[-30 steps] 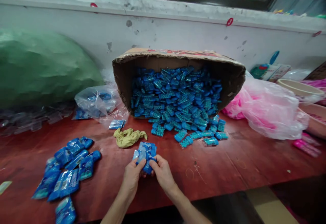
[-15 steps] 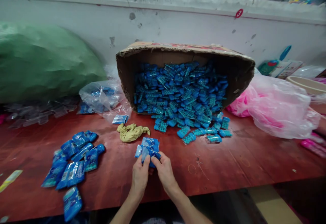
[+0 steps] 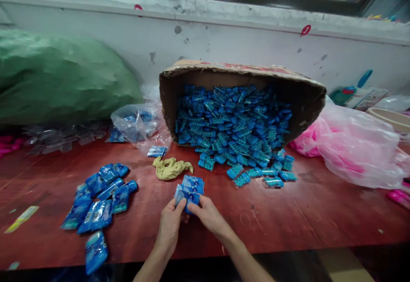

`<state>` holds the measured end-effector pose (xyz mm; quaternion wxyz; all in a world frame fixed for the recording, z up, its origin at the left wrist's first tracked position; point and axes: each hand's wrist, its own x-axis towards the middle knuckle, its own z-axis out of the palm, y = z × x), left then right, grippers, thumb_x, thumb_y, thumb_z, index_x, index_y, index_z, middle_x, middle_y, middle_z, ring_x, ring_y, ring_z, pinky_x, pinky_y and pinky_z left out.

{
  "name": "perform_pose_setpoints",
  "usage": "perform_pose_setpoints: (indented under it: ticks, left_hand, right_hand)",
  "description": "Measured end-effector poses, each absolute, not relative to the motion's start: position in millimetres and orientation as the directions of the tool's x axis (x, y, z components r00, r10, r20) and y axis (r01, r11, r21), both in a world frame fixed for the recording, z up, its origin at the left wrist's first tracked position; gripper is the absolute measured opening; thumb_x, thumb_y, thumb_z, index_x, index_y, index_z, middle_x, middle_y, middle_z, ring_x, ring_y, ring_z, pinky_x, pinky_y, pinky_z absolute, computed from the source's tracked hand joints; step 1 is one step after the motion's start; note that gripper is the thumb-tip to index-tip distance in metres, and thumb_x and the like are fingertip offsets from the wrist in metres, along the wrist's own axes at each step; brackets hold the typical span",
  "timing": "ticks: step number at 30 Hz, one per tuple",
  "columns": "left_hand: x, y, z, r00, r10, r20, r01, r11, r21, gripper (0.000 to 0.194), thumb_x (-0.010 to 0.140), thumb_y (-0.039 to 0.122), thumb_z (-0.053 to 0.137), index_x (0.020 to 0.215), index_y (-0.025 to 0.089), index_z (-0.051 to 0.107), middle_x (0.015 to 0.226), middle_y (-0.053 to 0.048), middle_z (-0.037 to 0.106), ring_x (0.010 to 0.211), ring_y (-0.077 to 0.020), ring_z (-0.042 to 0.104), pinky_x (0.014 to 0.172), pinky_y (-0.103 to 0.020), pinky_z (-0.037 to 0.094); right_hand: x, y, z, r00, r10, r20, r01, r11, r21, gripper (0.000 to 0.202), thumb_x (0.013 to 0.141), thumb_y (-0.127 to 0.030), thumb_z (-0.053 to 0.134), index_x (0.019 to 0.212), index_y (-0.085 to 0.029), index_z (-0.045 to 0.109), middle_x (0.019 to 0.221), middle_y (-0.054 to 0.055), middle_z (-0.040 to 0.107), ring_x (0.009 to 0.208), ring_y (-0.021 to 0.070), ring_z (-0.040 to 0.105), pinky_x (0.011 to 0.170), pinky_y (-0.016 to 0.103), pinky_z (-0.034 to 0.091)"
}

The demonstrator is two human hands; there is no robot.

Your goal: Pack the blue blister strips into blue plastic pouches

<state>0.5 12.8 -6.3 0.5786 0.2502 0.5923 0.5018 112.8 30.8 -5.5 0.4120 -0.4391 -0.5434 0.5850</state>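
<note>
Near the table's front edge, my left hand [image 3: 171,221] and my right hand [image 3: 208,214] pinch a small blue printed packet [image 3: 191,200] between them, thumbs on top. Just beyond it lie more flat blue packets [image 3: 193,183], partly overlapped by the held one. A crumpled yellow-green cloth [image 3: 172,168] rests behind them. Small blue-capped bottles with turquoise beads [image 3: 237,124] fill a cardboard box [image 3: 167,102] lying on its side, and several have spilled out in front. To the left is a loose pile of filled blue packets [image 3: 96,215].
A big green sack [image 3: 64,77] stands at the back left, with clear plastic pieces [image 3: 64,139] before it. A clear bag [image 3: 137,121] with blue packets lies left of the box. Pink-filled plastic bags [image 3: 358,145] sit at the right on the red table [image 3: 275,226].
The view has shifted, so the scene sits slightly lower and further right. The packet between my hands now lies flatter and shows more of its printed face.
</note>
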Motion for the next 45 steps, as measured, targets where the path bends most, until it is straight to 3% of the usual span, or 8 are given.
perform_pose_setpoints:
  ticks: [5, 8, 15, 21, 27, 38, 41, 45]
  left_hand:
    - [-21.1, 10.7, -3.7, -0.226, 0.844, -0.487, -0.403, 0.374, 0.835, 0.037, 0.05, 0.042, 0.072, 0.066, 0.013, 0.054, 0.046, 0.003, 0.055, 0.039, -0.0074, 0.047, 0.037, -0.018, 0.033]
    - [-28.2, 10.2, -1.0, -0.199, 0.83, -0.522, -0.475, 0.384, 0.792, 0.037, 0.049, 0.04, 0.073, 0.064, 0.014, 0.052, 0.044, 0.004, 0.052, 0.039, -0.0067, 0.046, 0.036, -0.017, 0.031]
    - [-36.1, 13.6, 5.9, -0.155, 0.84, -0.521, -0.572, 0.353, 0.74, 0.035, 0.055, 0.041, 0.07, 0.059, 0.016, 0.046, 0.041, 0.006, 0.046, 0.039, -0.0071, 0.045, 0.036, -0.018, 0.031]
    - [-32.4, 20.0, -2.9, -0.197, 0.867, -0.457, -0.478, 0.322, 0.817, 0.032, 0.058, 0.039, 0.069, 0.067, 0.014, 0.053, 0.045, 0.005, 0.051, 0.04, -0.0063, 0.046, 0.038, -0.018, 0.032]
    - [-17.9, 18.9, -12.6, -0.157, 0.891, -0.426, -0.423, 0.329, 0.844, 0.033, 0.059, 0.043, 0.067, 0.057, 0.013, 0.052, 0.041, 0.004, 0.05, 0.037, -0.0061, 0.042, 0.037, -0.019, 0.031]
    - [-7.4, 16.2, 5.4, 0.047, 0.814, -0.578, -0.545, 0.506, 0.668, 0.024, 0.061, 0.031, 0.07, 0.065, 0.014, 0.053, 0.044, 0.002, 0.054, 0.039, -0.0082, 0.05, 0.037, -0.017, 0.037]
    - [-5.7, 15.1, 7.7, 0.042, 0.772, -0.635, -0.579, 0.537, 0.614, 0.021, 0.069, 0.03, 0.064, 0.062, 0.016, 0.049, 0.041, 0.003, 0.051, 0.039, -0.0092, 0.051, 0.036, -0.017, 0.038]
    - [-2.5, 10.6, 8.2, 0.095, 0.758, -0.645, -0.605, 0.558, 0.568, 0.021, 0.076, 0.027, 0.056, 0.061, 0.016, 0.046, 0.04, 0.004, 0.048, 0.037, -0.0086, 0.048, 0.035, -0.017, 0.037]
  right_hand:
    - [98.1, 91.9, 17.8, -0.271, 0.956, 0.114, 0.626, 0.265, -0.734, 0.036, 0.074, -0.028, 0.057, 0.11, -0.022, 0.054, 0.097, 0.005, 0.057, 0.087, 0.0186, 0.052, 0.076, 0.028, 0.039]
    - [70.4, 125.3, 14.3, -0.331, 0.942, 0.06, 0.725, 0.294, -0.623, 0.025, 0.073, -0.023, 0.056, 0.097, -0.019, 0.06, 0.096, 0.008, 0.061, 0.093, 0.0234, 0.052, 0.079, 0.031, 0.036]
    - [64.7, 137.9, 7.3, -0.343, 0.939, -0.017, 0.636, 0.219, -0.74, 0.02, 0.079, -0.014, 0.044, 0.088, -0.018, 0.062, 0.096, 0.01, 0.063, 0.096, 0.0227, 0.052, 0.078, 0.03, 0.035]
    - [101.1, 86.5, 17.1, -0.41, 0.898, -0.159, 0.436, 0.04, -0.899, 0.032, 0.08, -0.034, 0.044, 0.104, -0.015, 0.055, 0.07, 0.001, 0.062, 0.056, 0.0117, 0.053, 0.051, 0.021, 0.039]
    - [101.5, 45.2, -0.9, -0.337, 0.9, -0.277, 0.034, -0.283, -0.959, 0.033, 0.067, -0.048, 0.055, 0.062, -0.015, 0.05, 0.051, -0.003, 0.049, 0.042, 0.0065, 0.039, 0.043, 0.019, 0.032]
    - [123.2, 30.7, 13.4, -0.147, 0.987, -0.065, 0.159, -0.041, -0.986, 0.027, 0.084, -0.036, 0.04, 0.067, -0.018, 0.052, 0.059, -0.003, 0.049, 0.056, 0.0109, 0.047, 0.054, 0.021, 0.038]
    - [162.7, 38.9, 22.6, -0.039, 0.981, 0.191, 0.603, 0.176, -0.778, 0.018, 0.085, -0.021, 0.041, 0.093, -0.017, 0.057, 0.091, 0.005, 0.058, 0.085, 0.0164, 0.052, 0.076, 0.025, 0.038]
    - [221.1, 60.9, 18.1, 0.071, 0.991, 0.114, 0.979, -0.047, -0.201, 0.033, 0.081, -0.012, 0.044, 0.113, -0.018, 0.052, 0.115, 0.013, 0.049, 0.095, 0.0246, 0.048, 0.077, 0.033, 0.035]
